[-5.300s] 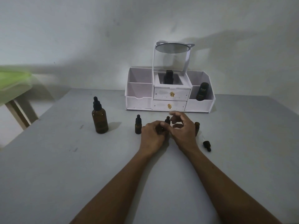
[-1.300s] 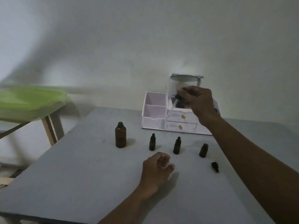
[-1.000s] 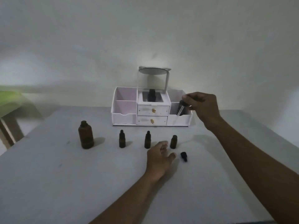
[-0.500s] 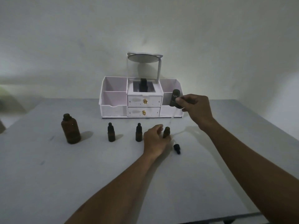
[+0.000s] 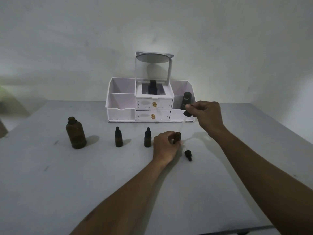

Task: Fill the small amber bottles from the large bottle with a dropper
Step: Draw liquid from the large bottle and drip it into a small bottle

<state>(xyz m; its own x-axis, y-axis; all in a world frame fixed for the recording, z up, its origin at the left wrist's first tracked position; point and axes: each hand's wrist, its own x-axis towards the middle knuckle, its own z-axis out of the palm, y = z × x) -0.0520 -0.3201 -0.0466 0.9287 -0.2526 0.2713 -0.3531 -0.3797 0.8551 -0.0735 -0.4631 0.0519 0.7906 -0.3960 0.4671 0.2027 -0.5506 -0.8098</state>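
The large amber bottle (image 5: 75, 133) stands uncapped at the left of the grey table (image 5: 67, 184). Two capped small amber bottles (image 5: 118, 137) (image 5: 147, 137) stand in a row to its right. My left hand (image 5: 165, 146) grips a third small bottle (image 5: 177, 137), which is open at the top. My right hand (image 5: 205, 114) pinches the black bulb of a dropper (image 5: 187, 113); its clear glass tube slants down to that bottle's mouth. A small black dropper cap (image 5: 188, 154) lies on the table just right of my left hand.
A white organiser (image 5: 122, 106) with two drawers and a small mirror (image 5: 154, 58) stands at the back by the wall. It holds a dark bottle (image 5: 152, 87) in the middle and a dark tube (image 5: 186, 100) at the right.
My left hand has closed around the rightmost small bottle. My right hand came down from the organiser with the dropper, bringing its tip to that bottle's mouth.
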